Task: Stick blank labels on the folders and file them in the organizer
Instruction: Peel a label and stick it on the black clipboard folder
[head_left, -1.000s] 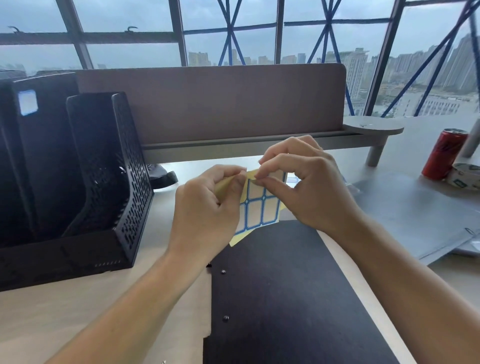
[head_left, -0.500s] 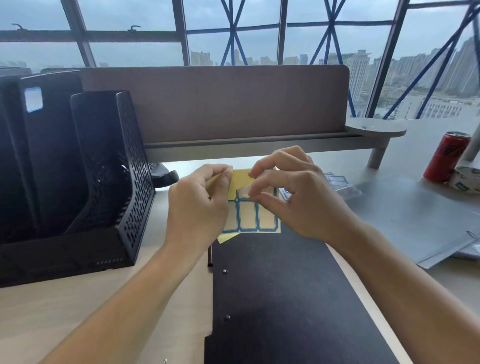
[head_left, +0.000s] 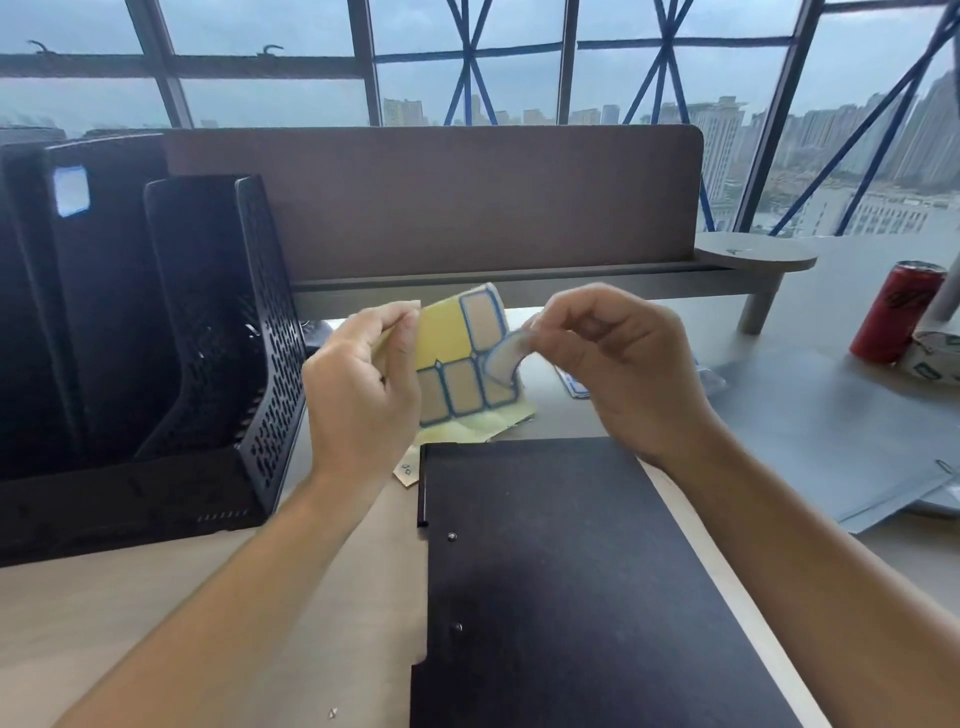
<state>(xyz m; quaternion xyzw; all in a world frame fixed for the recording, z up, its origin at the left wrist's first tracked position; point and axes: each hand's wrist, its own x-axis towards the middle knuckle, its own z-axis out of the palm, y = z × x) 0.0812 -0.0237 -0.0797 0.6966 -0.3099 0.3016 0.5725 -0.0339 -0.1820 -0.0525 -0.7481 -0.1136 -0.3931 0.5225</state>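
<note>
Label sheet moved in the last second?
Yes. The label sheet has risen: its top now overlaps the divider ledge, which it sat below before.

Your left hand (head_left: 363, 384) covered the left edge of the label sheet (head_left: 452, 358) where it pinched it. On your right hand (head_left: 623, 374) the fingertips (head_left: 540, 332) were motion-blurred, and the pinched end of the peeling label (head_left: 501, 353) was hidden between them. Just behind that grip, a second sheet (head_left: 574, 384) showed only a corner past your right hand. Below the grip, the black folder (head_left: 571, 571) ran off the bottom edge. Marks on the scrap (head_left: 408, 470) beside it were too small to read. Left of the grip, the organizer (head_left: 270, 364) was cut by the frame edge. Far right, the tape roll (head_left: 937, 358) was cropped.
</note>
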